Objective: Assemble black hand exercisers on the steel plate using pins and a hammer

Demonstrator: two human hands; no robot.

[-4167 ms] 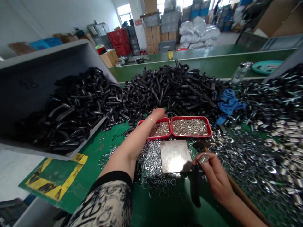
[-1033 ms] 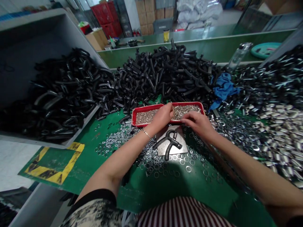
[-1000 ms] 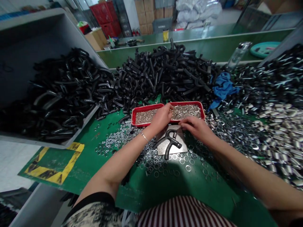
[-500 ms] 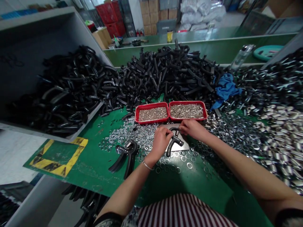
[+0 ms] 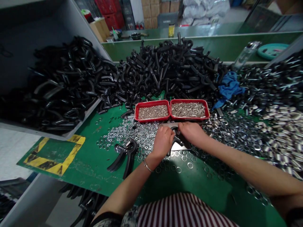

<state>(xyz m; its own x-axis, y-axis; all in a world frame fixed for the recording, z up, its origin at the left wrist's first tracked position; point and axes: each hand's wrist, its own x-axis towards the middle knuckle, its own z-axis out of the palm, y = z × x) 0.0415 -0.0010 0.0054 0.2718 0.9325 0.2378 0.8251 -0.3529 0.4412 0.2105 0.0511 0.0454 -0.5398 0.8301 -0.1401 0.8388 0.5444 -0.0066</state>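
Observation:
Over a small metal plate [image 5: 186, 146], both hands are closed on a black hand-grip exerciser [image 5: 178, 141] with curved handles. My left hand [image 5: 163, 142] grips its left side, and the fingers cover part of it. My right hand [image 5: 192, 132] pinches the upper right, near the spring; the fingertips are partly hidden. To the left lies another black hand-grip exerciser [image 5: 127, 154] with a metal spring, its handles spread apart. Just behind the hands stand two red trays, the left tray [image 5: 152, 120] holding tiny metal parts and the right tray [image 5: 190, 118] small pins.
Small metal washers [image 5: 125, 132] are scattered around the plate. A heap of black handles [image 5: 161, 69] spans the back, spilling from a grey bin [image 5: 94, 41]. On the right are silver cylinders [image 5: 284, 132], a blue cloth [image 5: 229, 88] and a clear bottle [image 5: 246, 55].
My right hand has moved in closer over the exerciser, its fingers now around the spring end. My left hand has curled further over it. The view has shifted slightly.

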